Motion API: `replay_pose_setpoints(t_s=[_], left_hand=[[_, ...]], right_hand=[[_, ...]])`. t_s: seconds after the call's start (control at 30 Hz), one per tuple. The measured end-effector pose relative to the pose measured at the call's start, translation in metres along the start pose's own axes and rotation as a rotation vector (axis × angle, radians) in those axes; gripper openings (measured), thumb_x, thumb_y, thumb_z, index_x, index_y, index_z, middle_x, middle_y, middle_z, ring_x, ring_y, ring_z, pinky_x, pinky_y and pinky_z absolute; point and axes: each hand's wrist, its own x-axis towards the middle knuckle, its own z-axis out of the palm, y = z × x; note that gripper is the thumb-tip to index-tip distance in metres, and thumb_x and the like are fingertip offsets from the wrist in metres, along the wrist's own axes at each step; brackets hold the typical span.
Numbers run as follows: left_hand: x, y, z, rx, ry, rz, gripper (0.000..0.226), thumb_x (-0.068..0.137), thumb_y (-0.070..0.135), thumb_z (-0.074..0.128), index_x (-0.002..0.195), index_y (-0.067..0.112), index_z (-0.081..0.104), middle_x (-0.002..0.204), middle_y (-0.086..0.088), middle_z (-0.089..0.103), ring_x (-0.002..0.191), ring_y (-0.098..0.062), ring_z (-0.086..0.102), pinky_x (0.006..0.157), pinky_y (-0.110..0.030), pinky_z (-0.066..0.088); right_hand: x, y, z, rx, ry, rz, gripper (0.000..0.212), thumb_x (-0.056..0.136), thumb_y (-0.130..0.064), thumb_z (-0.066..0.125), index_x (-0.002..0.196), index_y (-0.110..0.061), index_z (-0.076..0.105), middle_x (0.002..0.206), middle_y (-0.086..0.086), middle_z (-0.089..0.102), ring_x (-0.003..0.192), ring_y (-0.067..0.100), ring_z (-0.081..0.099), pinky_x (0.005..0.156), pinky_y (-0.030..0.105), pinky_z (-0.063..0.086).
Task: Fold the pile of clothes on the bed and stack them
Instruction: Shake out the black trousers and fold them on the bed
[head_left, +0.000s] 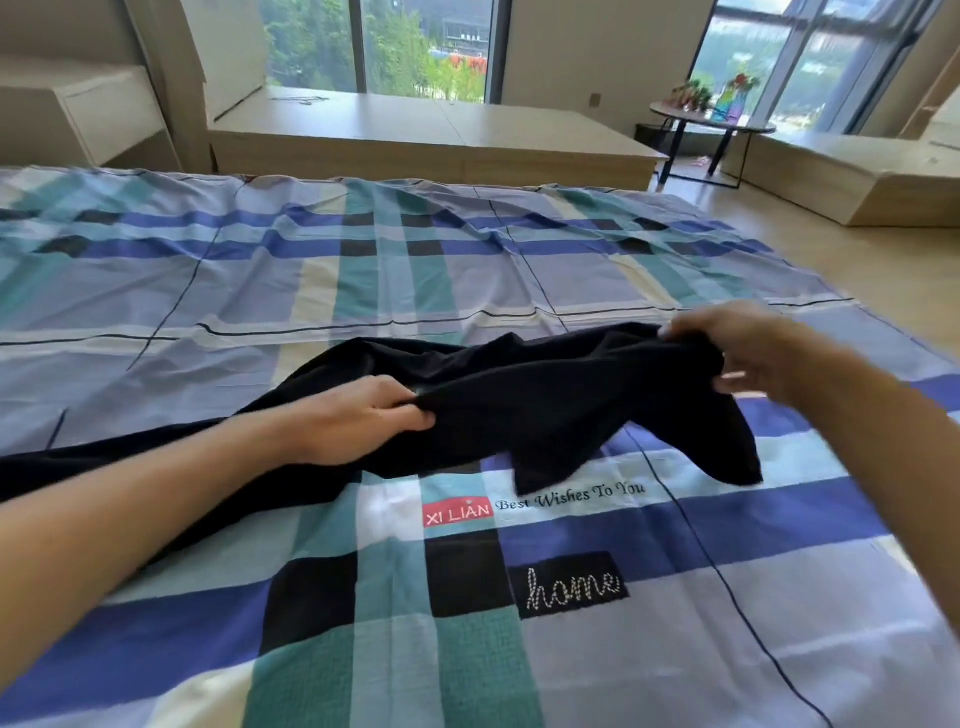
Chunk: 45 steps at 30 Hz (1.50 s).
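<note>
- Black garment, thin and limp, lies crumpled across the near half of the bed, one end trailing off left under the forearm.
- Grip: left hand has its fingers curled, pinching a fold mid-cloth. The right hand bunches the other end, raised just off the sheet.
- Light, floppy, zero stiffness, so it will likely sag and crease. Better to take it at seams or corners and pull it flat before folding.

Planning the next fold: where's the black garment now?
Head view, centre: the black garment lies across the plaid bedsheet, gripped by the left hand and right hand.
</note>
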Motion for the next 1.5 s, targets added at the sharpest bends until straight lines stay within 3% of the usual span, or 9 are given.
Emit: replay_pose_setpoints(t_s=[0.13,0.27,0.5,0.67,0.77,0.9,1.1,1.27,1.5], left_hand=[[0.005,-0.007,-0.006,0.02,0.08,-0.092,0.037,0.101,0.026,0.053,0.066,0.015,0.056,0.059,0.012,0.053,0.053,-0.007,0.048,0.057,-0.027,0.04],[0.006,-0.013,0.01,0.25,0.103,-0.116,0.019,0.096,0.034,0.057,0.109,0.026,0.069,0.099,0.004,0.071,0.095,-0.013,0.066,0.094,-0.038,0.05],[0.004,-0.018,0.034,0.346,0.039,0.007,0.054,0.081,0.063,0.059,0.129,0.039,0.054,0.115,0.013,0.066,0.111,-0.007,0.059,0.1,-0.035,0.048],[0.003,-0.021,0.046,0.413,-0.035,0.004,0.047,0.095,0.043,0.061,0.14,0.031,0.052,0.136,0.009,0.059,0.13,-0.012,0.049,0.107,-0.025,0.036],[0.005,-0.018,0.049,0.41,-0.052,0.02,0.037,0.096,0.037,0.061,0.132,0.029,0.059,0.126,0.008,0.065,0.12,-0.014,0.056,0.101,-0.027,0.041],[0.007,-0.015,0.049,0.402,-0.056,-0.001,0.012,0.089,0.042,0.06,0.1,0.046,0.059,0.098,0.016,0.067,0.094,-0.01,0.061,0.083,-0.032,0.046],[0.018,0.008,0.058,0.285,0.12,-0.018,0.038,0.081,0.061,0.064,0.072,0.025,0.058,0.07,0.007,0.063,0.066,-0.01,0.061,0.063,-0.032,0.048],[0.025,0.013,0.052,0.147,0.187,-0.042,0.03,0.09,0.043,0.068,0.102,0.016,0.067,0.094,0.005,0.07,0.088,-0.012,0.067,0.075,-0.024,0.049],[0.031,0.037,0.013,0.05,0.318,0.068,0.019,0.089,0.015,0.071,0.078,0.013,0.056,0.07,0.001,0.059,0.064,-0.011,0.053,0.069,-0.029,0.041]], right_hand=[[-0.021,-0.016,-0.023,0.202,0.112,-0.238,0.006,0.097,-0.02,0.059,0.103,-0.018,0.057,0.073,0.005,0.068,0.057,0.015,0.065,0.061,0.028,0.043],[-0.029,0.035,-0.004,-0.356,0.019,-0.252,0.025,0.083,-0.032,0.078,0.093,-0.013,0.064,0.078,0.006,0.065,0.07,0.023,0.058,0.058,0.028,0.039],[-0.019,0.103,0.001,-0.786,-0.382,-0.109,0.138,0.042,-0.057,0.085,0.155,-0.036,0.009,0.145,0.003,0.037,0.137,0.026,0.04,0.111,0.042,0.039],[0.012,0.073,-0.023,-0.692,-0.615,-0.001,0.068,0.069,0.009,0.079,0.119,-0.033,0.059,0.115,0.003,0.069,0.097,0.021,0.069,0.085,0.036,0.058],[0.048,0.03,-0.037,-0.747,-0.184,-0.188,0.059,0.073,0.007,0.076,0.123,-0.019,0.062,0.11,0.017,0.066,0.089,0.029,0.062,0.075,0.033,0.051],[0.065,0.005,-0.025,-0.87,0.376,-0.459,0.081,0.073,-0.005,0.071,0.145,-0.017,0.037,0.132,0.02,0.042,0.122,0.04,0.044,0.102,0.048,0.041],[0.035,0.082,0.025,-0.391,-0.396,-0.224,0.054,0.073,0.005,0.072,0.122,-0.013,0.056,0.106,0.01,0.065,0.096,0.02,0.064,0.077,0.021,0.053],[0.017,0.109,0.042,0.076,-0.432,-0.107,0.037,0.081,0.014,0.067,0.113,-0.003,0.065,0.105,0.018,0.073,0.095,0.026,0.068,0.074,0.022,0.055],[0.017,0.061,-0.036,0.218,-0.334,-0.221,0.034,0.071,0.002,0.07,0.101,-0.012,0.07,0.1,0.009,0.073,0.094,0.024,0.067,0.096,0.043,0.048]])
